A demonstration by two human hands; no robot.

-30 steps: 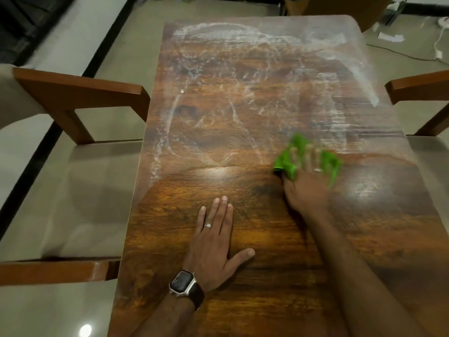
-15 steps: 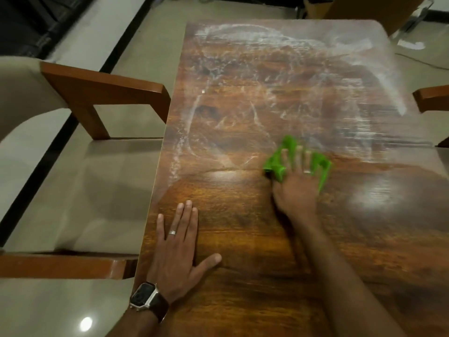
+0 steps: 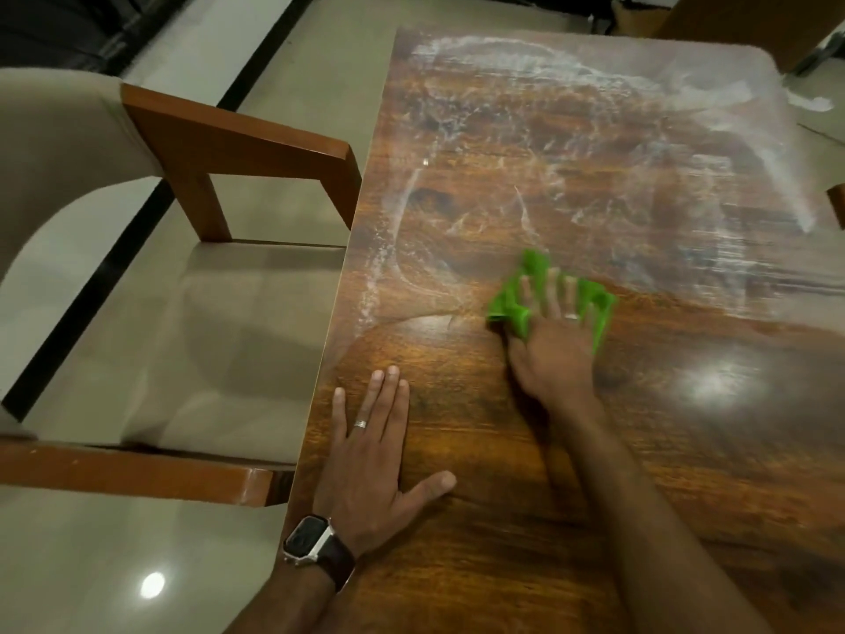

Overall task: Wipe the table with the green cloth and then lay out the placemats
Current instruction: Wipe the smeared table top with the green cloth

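While my left hand (image 3: 372,455) lies flat and released on the bench (image 3: 503,565) at the lower centre of the frame, holding nothing, it sits just beside the bench's left edge, and I judge that leaning harder on it could slide it off toward the chair (image 3: 151,313). A watch (image 3: 307,539) is on that wrist, close to the edge too, so it might knock the wood if I shift.

Further up, at the middle of the frame, my right hand (image 3: 551,345) presses down on the green cloth (image 3: 532,290), fingers spread over it and bunching it, more pinning than clenching. The cloth is touching the bench right where the clean, glossy wood meets the white streaks (image 3: 571,153). My worry there is that the crumpled cloth covers little, so I could just push residue about and leave fresh arcs; the bunched folds might also slip out from under my fingers on a fast stroke.

Beyond that, the whole upper half of the bench is hazy with smears, running to the far edge at the top of the frame and the right edge. That area is bare, so I have open room to sweep. Placemats are not in view, so laying them out is not yet begun. At the upper right a wooden chair arm (image 3: 836,210) stands near the edge, and a long stroke could carry cloth or residue over that side.
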